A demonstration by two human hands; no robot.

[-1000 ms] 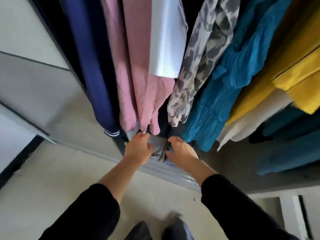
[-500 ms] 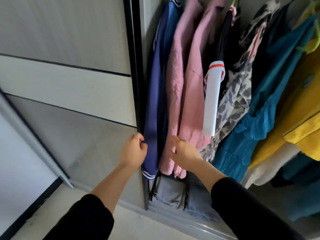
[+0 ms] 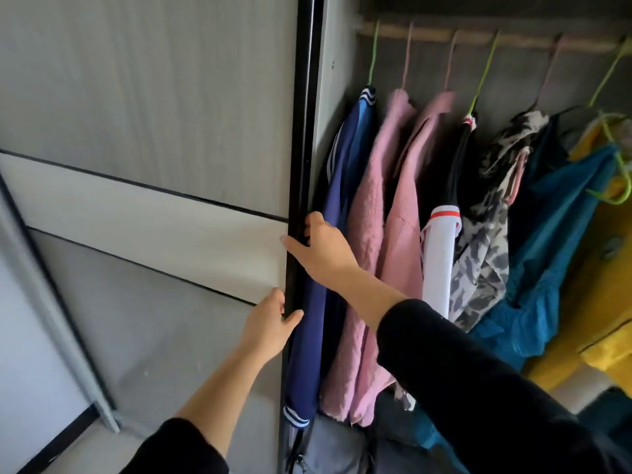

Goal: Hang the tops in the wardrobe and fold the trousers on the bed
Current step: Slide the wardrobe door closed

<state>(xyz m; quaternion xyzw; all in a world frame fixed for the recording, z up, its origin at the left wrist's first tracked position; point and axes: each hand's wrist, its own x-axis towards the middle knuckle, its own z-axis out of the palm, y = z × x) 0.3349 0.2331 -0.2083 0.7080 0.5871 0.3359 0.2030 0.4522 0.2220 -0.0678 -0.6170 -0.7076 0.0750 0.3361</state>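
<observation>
The right hand (image 3: 323, 249) grips the glossy black edge strip (image 3: 304, 131) of the sliding door (image 3: 154, 114) — thumb across the front, fingers curled behind. Lower down, the left hand (image 3: 265, 325) lies on the door's matt grey, wood-grained panel with its thumb hooked round the same strip. Inside the wardrobe (image 3: 333, 63) the tops hang in a row from a pale round rail (image 3: 478, 39) on thin green and pink hangers: a smooth navy top (image 3: 338, 186) with white-striped cuffs just beside the door, two crinkled pink tops (image 3: 383, 200), a mottled grey-and-white top (image 3: 485, 261), a crumpled teal top (image 3: 554, 251) and a yellow top (image 3: 598, 302) — all long, limp folds.
</observation>
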